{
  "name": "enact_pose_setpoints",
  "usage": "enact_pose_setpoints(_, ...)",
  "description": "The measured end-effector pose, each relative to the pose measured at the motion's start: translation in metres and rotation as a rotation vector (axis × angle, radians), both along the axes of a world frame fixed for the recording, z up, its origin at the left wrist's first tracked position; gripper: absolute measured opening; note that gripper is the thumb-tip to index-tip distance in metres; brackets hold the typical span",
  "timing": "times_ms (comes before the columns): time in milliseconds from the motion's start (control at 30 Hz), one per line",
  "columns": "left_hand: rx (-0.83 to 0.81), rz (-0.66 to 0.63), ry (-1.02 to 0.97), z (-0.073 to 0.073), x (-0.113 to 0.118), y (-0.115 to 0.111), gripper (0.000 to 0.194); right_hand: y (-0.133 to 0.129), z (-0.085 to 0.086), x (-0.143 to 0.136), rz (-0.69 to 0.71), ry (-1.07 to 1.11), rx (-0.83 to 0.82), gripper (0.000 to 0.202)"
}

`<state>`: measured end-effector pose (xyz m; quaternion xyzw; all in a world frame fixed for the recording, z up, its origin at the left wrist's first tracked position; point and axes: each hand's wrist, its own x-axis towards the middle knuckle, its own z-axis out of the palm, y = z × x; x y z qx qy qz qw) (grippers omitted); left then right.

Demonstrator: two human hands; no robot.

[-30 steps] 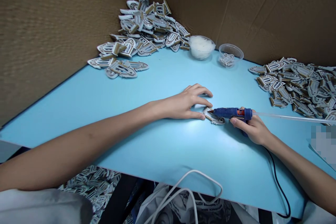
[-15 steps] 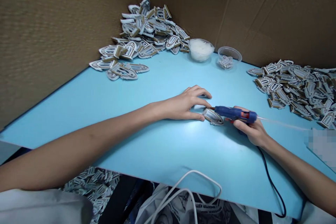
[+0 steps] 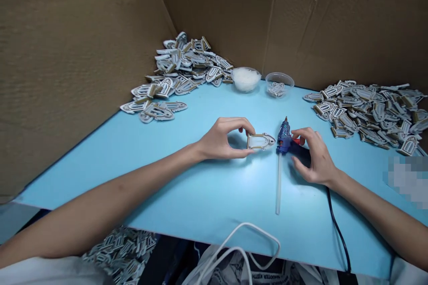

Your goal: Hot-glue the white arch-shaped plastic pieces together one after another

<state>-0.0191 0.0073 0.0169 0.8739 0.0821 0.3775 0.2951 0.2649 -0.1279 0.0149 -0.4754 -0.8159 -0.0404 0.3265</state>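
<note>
You are seeing two hands (image 3: 312, 156), one glue gun (image 3: 284, 139) and one pointed frame (image 3: 270, 141).
One glue stick (image 3: 278, 187) and one black cord (image 3: 335, 223) are showing. Two clear bowls (image 3: 246, 88) are standing on your one table (image 3: 200, 198), two heaps (image 3: 192, 64) are flanking them, and a third heap (image 3: 125, 249) is lying below; their pieces are overlapping too densely to count.

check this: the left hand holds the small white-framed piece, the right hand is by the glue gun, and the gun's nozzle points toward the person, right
The nozzle direction is wrong: in the head view the glue gun's nozzle points away from the person. The left hand does hold the white-framed piece, and the right hand is by the gun.
</note>
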Motion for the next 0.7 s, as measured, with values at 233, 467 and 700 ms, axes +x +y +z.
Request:
enact_pose_setpoints(233,-0.180,-0.175,-0.023,0.003,0.008,-0.017,0.033,-0.005,-0.003,-0.017,0.147,-0.086,0.223,0.030)
enact_pose_setpoints(467,-0.031,-0.167,-0.008,0.003,0.010,-0.018,0.032,-0.002,-0.006,-0.016,0.168,-0.052,0.254,0.028)
enact_pose_setpoints(700,-0.013,0.150,0.073,0.009,0.008,-0.010,0.023,0.001,-0.009,-0.017,0.032,0.121,-0.060,0.027)
